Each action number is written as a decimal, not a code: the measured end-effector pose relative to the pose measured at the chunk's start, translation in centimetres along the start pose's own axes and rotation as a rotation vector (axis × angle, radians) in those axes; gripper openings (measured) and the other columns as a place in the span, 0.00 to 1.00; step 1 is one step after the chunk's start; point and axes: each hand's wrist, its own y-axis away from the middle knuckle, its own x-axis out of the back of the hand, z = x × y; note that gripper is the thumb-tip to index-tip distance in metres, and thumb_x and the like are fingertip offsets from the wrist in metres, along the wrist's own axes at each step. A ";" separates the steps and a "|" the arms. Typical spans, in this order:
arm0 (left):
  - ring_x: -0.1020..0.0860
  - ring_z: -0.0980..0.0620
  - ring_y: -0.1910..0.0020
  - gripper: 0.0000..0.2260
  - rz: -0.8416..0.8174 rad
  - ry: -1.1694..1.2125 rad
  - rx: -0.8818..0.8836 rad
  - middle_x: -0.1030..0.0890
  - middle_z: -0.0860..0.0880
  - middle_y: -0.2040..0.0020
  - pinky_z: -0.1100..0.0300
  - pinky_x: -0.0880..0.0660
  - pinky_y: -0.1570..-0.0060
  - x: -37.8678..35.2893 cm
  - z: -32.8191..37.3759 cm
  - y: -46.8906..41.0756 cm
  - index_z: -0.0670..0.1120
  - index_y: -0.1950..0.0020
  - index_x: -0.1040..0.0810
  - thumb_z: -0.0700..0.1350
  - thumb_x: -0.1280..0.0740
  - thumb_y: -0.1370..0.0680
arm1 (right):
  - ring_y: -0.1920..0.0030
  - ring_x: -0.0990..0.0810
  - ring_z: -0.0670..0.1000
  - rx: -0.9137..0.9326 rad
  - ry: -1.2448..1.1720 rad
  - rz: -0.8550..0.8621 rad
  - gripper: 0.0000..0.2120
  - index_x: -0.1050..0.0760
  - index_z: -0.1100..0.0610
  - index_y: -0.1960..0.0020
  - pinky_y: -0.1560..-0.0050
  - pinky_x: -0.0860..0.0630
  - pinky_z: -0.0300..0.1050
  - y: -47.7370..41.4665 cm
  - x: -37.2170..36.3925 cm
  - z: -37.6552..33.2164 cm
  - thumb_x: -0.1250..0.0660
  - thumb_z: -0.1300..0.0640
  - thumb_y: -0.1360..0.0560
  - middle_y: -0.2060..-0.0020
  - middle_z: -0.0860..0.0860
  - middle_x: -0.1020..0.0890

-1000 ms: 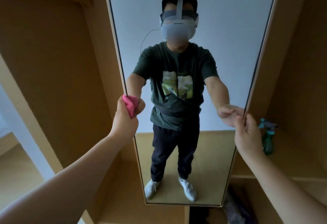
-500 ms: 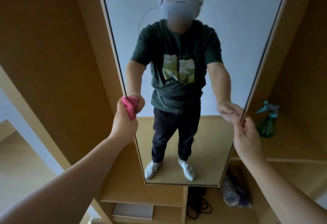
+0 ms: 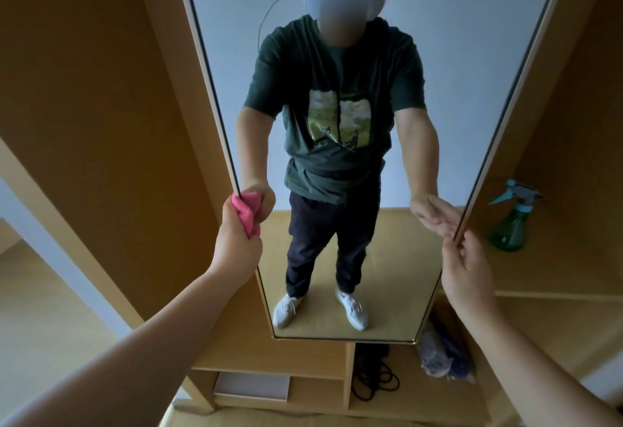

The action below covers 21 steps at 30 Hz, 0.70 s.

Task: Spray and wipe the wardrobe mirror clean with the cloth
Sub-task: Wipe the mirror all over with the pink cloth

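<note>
Head view — left hand (image 3: 236, 244) grips the pink cloth (image 3: 247, 211) against the mirror (image 3: 472, 55) at its left edge; right hand (image 3: 467, 268) pinches the right edge. The spray bottle (image 3: 510, 224) stands upright on the shelf (image 3: 556, 278).

Home bedroom, wooden wardrobe (image 3: 101, 96) shelving, full-length mirror (image 3: 472, 39), wood floor (image 3: 30, 318)

The mirror (image 3: 472, 55) is cut off up top; the pink cloth (image 3: 247, 212) is mostly hidden inside the left hand (image 3: 236, 248).

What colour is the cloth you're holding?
Pink; the cloth shows best in the head view, gripped by the left hand.
</note>
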 end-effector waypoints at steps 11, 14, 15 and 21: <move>0.24 0.52 0.48 0.25 -0.038 0.007 0.084 0.25 0.51 0.47 0.55 0.24 0.51 -1.3 -2.1 1.3 0.53 0.36 0.36 0.28 0.41 0.25 | 0.45 0.24 0.54 -0.118 0.052 -0.099 0.17 0.32 0.58 0.32 0.46 0.25 0.52 1.7 -0.6 2.6 0.40 0.55 0.20 0.44 0.54 0.24; 0.23 0.51 0.49 0.27 -0.054 0.011 0.113 0.24 0.49 0.49 0.55 0.22 0.52 -1.8 -3.0 1.7 0.51 0.34 0.36 0.27 0.42 0.27 | 0.40 0.25 0.54 -0.158 0.074 -0.136 0.21 0.34 0.59 0.29 0.41 0.26 0.54 2.2 -0.8 3.2 0.40 0.53 0.20 0.39 0.55 0.25; 0.23 0.51 0.50 0.27 -0.059 0.012 0.120 0.24 0.49 0.50 0.56 0.22 0.53 -1.9 -3.2 1.8 0.51 0.34 0.37 0.26 0.42 0.28 | 0.40 0.25 0.54 -0.172 0.081 -0.142 0.21 0.35 0.59 0.29 0.40 0.26 0.55 2.4 -0.9 3.4 0.40 0.53 0.20 0.39 0.56 0.25; 0.24 0.53 0.51 0.30 -0.085 0.005 0.183 0.25 0.49 0.49 0.65 0.26 0.62 -3.1 -5.3 2.6 0.49 0.30 0.38 0.25 0.42 0.28 | 0.50 0.23 0.53 -0.234 0.137 -0.147 0.21 0.34 0.62 0.31 0.53 0.28 0.45 3.2 -1.6 5.0 0.39 0.55 0.20 0.48 0.55 0.23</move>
